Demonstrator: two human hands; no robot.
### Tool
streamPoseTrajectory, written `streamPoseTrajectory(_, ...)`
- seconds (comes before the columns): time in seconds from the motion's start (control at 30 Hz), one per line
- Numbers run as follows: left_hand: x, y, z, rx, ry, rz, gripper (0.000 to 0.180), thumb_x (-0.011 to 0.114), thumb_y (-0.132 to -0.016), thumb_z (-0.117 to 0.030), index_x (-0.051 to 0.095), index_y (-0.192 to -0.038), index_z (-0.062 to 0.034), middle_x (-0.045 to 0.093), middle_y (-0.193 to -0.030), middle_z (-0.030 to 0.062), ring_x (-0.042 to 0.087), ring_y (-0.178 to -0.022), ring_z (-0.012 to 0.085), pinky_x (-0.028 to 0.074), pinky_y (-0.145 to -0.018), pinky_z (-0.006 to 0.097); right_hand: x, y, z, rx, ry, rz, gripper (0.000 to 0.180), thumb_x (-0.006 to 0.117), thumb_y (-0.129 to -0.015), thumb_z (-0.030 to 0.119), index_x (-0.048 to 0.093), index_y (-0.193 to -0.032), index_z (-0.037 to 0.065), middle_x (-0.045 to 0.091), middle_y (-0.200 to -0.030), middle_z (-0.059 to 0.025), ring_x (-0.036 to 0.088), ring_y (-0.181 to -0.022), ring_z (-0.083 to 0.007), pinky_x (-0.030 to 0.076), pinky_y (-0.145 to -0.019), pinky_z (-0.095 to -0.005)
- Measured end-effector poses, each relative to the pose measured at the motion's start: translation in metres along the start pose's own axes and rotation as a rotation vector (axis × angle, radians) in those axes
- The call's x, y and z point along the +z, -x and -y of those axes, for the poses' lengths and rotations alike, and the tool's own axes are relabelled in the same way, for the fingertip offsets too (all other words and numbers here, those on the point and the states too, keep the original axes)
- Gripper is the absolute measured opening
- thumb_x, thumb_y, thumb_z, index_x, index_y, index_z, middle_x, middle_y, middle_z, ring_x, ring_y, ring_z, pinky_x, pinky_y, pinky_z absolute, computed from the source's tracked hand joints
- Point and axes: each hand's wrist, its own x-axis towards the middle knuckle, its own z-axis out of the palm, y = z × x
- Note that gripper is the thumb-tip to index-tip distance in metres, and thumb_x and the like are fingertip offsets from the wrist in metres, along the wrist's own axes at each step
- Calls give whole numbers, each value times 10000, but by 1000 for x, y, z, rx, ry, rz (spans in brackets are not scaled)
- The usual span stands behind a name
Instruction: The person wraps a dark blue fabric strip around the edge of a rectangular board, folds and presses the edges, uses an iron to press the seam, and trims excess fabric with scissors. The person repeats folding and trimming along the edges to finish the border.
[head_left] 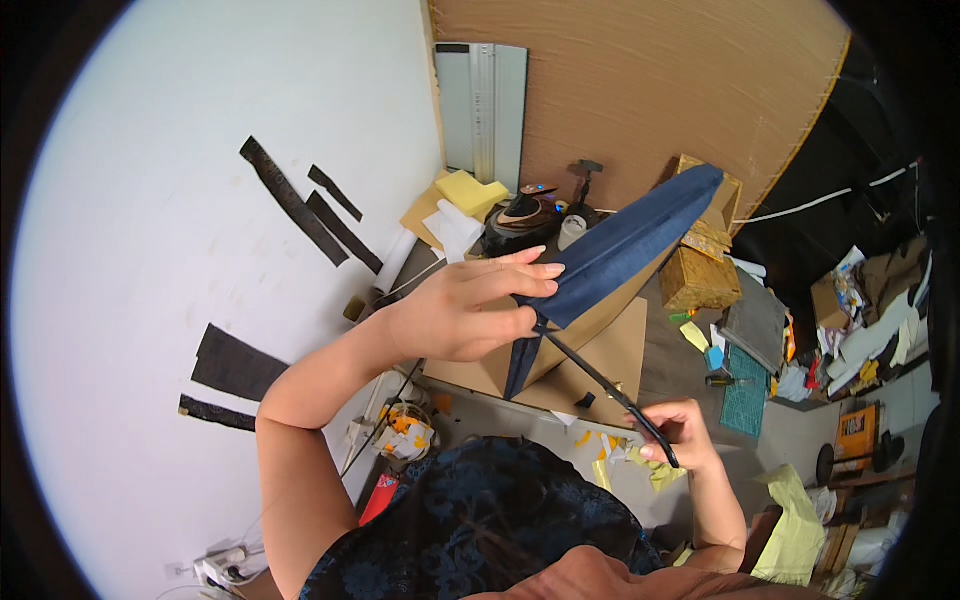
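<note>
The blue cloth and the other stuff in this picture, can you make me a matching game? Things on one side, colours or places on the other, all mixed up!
Things:
1. folded cloth
2. thin strip
3. foam block
4. cutting mat

Colours or places:
A. yellow, beside the white wall
B. green, flat on the floor
C. dark blue, pinched by the left hand
D. black, its end held in the right hand

Pairs: 1-C, 2-D, 3-A, 4-B

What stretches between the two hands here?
In the head view, a thin black strip runs taut from the left hand, which pinches the folded blue fabric, down to the right hand.
</note>
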Motion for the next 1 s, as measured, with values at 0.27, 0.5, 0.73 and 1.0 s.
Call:
streamPoseTrajectory(0.27,-16,-11,24,-187,363,-2,166,750,-819,-9,637,-939,-18,730,-976,113,693,-1073,297,388,-1122,553,38,49,64,-322,1309,-663,462,831,-616,167,680,-991,-57,552,-679,-94,547,-536,-230,452,-506,-328)
streamPoseTrajectory(0.5,-20,-20,45,-219,607,107,153,740,-850,-31,620,-945,-38,720,-955,81,686,-1081,253,289,-1196,508,64,34,85,-340,1524,-606,536,838,-603,149,666,-1072,-45,590,-752,-93,587,-592,-257,477,-535,-347)
streamPoseTrajectory(0.73,-25,-26,55,-193,614,153,164,747,-853,-56,605,-933,-36,690,-934,64,682,-1058,232,296,-1198,472,79,32,92,-325,1579,-612,554,830,-576,122,662,-1079,-39,590,-773,-89,587,-599,-255,477,-534,-345)
streamPoseTrajectory(1.0,-26,-25,68,-232,786,215,149,746,-868,-89,622,-937,-41,680,-936,50,674,-1082,226,313,-1192,445,86,9,92,-324,1625,-548,620,852,-564,91,640,-1131,-44,612,-822,-116,613,-624,-276,507,-544,-372)
